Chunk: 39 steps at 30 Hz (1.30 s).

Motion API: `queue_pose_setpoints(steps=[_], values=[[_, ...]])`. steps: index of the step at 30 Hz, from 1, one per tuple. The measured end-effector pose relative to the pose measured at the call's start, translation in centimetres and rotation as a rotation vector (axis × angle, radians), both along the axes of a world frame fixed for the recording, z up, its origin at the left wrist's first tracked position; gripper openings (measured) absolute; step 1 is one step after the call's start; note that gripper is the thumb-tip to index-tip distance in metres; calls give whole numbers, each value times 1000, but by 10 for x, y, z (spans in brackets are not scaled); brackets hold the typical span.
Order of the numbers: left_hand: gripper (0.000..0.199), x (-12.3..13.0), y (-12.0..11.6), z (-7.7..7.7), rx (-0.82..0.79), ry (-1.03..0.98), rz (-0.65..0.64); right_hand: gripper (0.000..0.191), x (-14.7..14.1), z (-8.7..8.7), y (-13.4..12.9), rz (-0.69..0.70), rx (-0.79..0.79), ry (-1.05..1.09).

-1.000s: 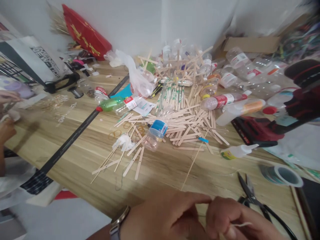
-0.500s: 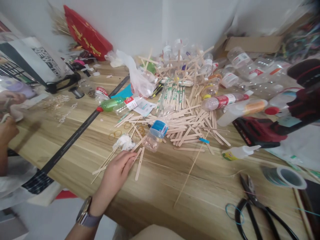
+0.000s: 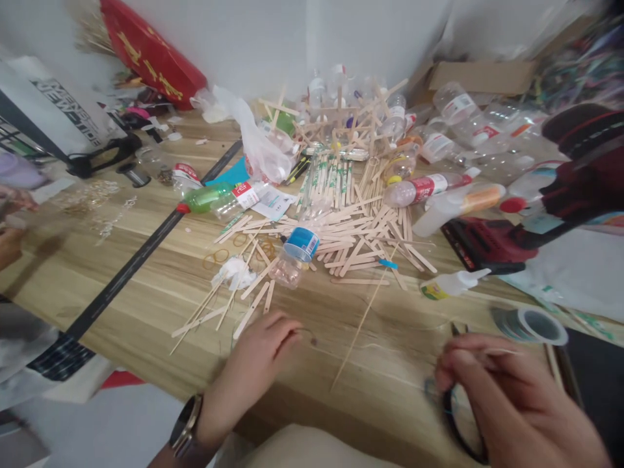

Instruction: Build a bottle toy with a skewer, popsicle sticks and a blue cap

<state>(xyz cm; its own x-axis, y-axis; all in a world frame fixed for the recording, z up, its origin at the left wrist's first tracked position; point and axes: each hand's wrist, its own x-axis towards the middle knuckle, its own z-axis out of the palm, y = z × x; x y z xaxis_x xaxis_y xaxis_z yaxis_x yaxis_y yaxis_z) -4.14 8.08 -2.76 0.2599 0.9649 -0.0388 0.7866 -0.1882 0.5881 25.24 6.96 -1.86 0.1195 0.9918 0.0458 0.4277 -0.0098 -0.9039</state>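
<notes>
Near the table's front, my left hand [image 3: 266, 354] has its fingers curled together, slightly blurred. Whatever they may hold is hidden. Flat wooden craft sticks [image 3: 251, 309] with small dark holes lie just beyond its fingers. On the right, my right hand [image 3: 507, 390] is closed in a pinch above the black-handled pliers [image 3: 455, 422], covering most of them. A thin pale strand or sliver shows at its fingers, too fine to name. A spool of wire [image 3: 541, 325] stands just behind this hand. One thin bamboo stick [image 3: 363, 322] lies between my hands.
Craft sticks [image 3: 351, 240] pile up mid-table around a blue-labelled plastic bottle [image 3: 301, 244]. Empty bottles [image 3: 453, 107] crowd the back right. A glue bottle [image 3: 453, 284] and a red power tool [image 3: 492, 240] lie to the right. Another person's hand [image 3: 12, 244] is at far left.
My left hand has left the craft sticks and moved right, toward me. My right hand has come into view over the pliers. The whole view has shifted slightly.
</notes>
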Motion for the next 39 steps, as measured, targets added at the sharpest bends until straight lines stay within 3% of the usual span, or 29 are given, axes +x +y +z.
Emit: queue_pose_setpoints(steps=[4, 8, 14, 22, 27, 39], values=[[19, 21, 0, 1, -117, 136, -94, 21, -40, 12, 10, 170, -14, -77], [24, 29, 0, -1, -129, 209, -141, 18, -60, 3, 13, 330, -53, -160], [24, 33, 0, -5, -109, 284, -135, 21, -79, -11, 17, 546, 101, -303], [18, 32, -5, -2, -62, 107, -24, 18, -91, -15, 20, 570, 112, -481], [18, 34, -6, 4, -48, 70, -21, 16, -92, -17, 20, 549, 203, -561], [16, 37, -9, 6, -98, 23, 23, 19, -93, -20, 17, 559, 226, -565]])
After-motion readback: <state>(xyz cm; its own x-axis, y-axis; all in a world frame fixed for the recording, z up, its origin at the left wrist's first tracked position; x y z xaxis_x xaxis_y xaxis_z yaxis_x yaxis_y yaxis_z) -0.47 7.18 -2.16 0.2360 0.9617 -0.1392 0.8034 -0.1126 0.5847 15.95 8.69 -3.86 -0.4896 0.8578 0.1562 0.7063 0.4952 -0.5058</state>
